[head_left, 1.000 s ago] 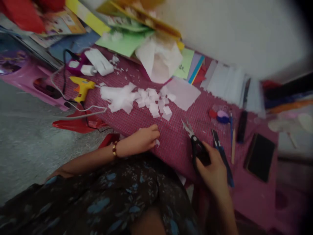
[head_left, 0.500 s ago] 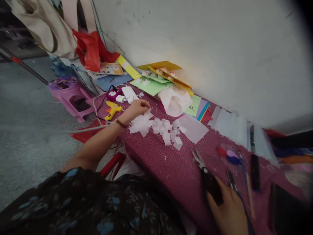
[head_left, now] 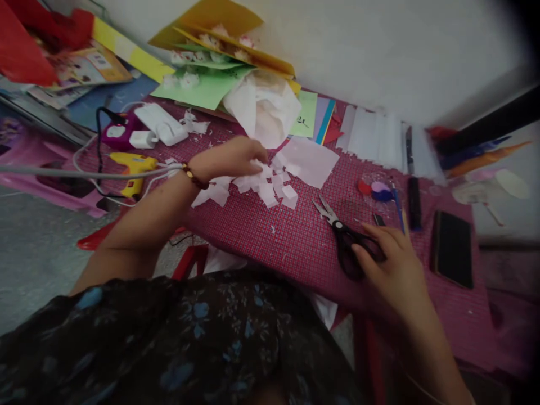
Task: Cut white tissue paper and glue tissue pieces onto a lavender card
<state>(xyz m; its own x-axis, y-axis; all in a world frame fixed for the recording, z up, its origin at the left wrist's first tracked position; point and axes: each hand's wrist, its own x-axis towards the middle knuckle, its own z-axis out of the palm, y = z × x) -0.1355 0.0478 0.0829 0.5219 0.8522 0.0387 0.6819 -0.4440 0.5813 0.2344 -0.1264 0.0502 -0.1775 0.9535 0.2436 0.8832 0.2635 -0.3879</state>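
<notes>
My right hand (head_left: 394, 267) has its thumb and fingers about the black handles of a pair of scissors (head_left: 338, 225). The blades are slightly parted, point up and left, and lie over the table. My left hand (head_left: 232, 160), with a beaded bracelet at the wrist, hovers over small cut squares of white paper (head_left: 266, 191). Its fingers are bent, and a gap shows between them and the thumb; I make out nothing held. Larger white paper pieces (head_left: 213, 194) lie under the wrist, and a white sheet (head_left: 310, 162) is right of the squares.
A yellow glue gun (head_left: 134, 164), a purple power socket (head_left: 118, 134) and a white adapter (head_left: 162, 124) with cables sit left on the red checked table (head_left: 253, 236). Green card (head_left: 202, 87) and a white bag (head_left: 265, 109) stand behind. A black phone-like slab (head_left: 453, 247) lies right.
The view has tilted down and shifted. My left hand has moved from the larger paper pieces rightward over the small squares. My right hand keeps the scissors, which now lie lower against the table.
</notes>
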